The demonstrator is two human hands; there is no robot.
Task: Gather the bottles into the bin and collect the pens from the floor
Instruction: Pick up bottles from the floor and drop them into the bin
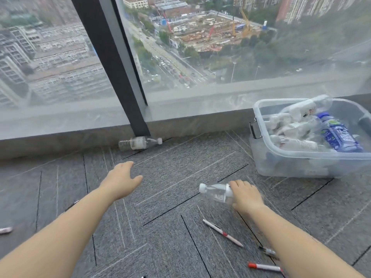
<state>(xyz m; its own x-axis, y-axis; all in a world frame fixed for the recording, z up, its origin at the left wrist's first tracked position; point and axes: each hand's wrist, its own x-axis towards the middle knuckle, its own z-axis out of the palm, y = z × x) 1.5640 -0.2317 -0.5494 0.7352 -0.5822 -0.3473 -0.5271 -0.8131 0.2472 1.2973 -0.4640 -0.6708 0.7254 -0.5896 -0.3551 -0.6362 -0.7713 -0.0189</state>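
Gathering bottles or pens at this point? (desk)

Bottles, most likely. Seen near right, with the right hand [246,197] curled round the body of a clear water bottle [216,192], white cap pointing left, low over the grey carpet [170,247]; lifted or resting, impossible to tell. Seen at centre left, with the left hand [120,181] spread and holding nothing, stretched toward a second clear bottle [138,143] lying on its side at the far edge of the floor, against the foot of the dark window post [112,67]. (photographer)

And next? (desk)

Probably a carry to the far right, clearing the near rim before letting go, then a longer reach with the free hand for the one by the post. (photographer)

Anything in the container? (desk)

Plenty. Clear plastic bin [301,156] at far right, just beside the window ledge [200,119], heaped with several clear bottles [297,127] lying crosswise, plus one blue-labelled bottle [339,137] along its right side. Piled about to the rim at the back, so perhaps calling for a placed drop rather than a toss. (photographer)

Pens? (desk)

None in hand. Lying on the carpet near right: a white pen with a red clip [222,233] just left of the right forearm [291,237], a grey-tipped pen [268,251] partly hidden behind that forearm, and a red-capped pen [263,266] nearest the camera. Also a small pale object [6,230] at the near left edge, too blurred to name. (photographer)
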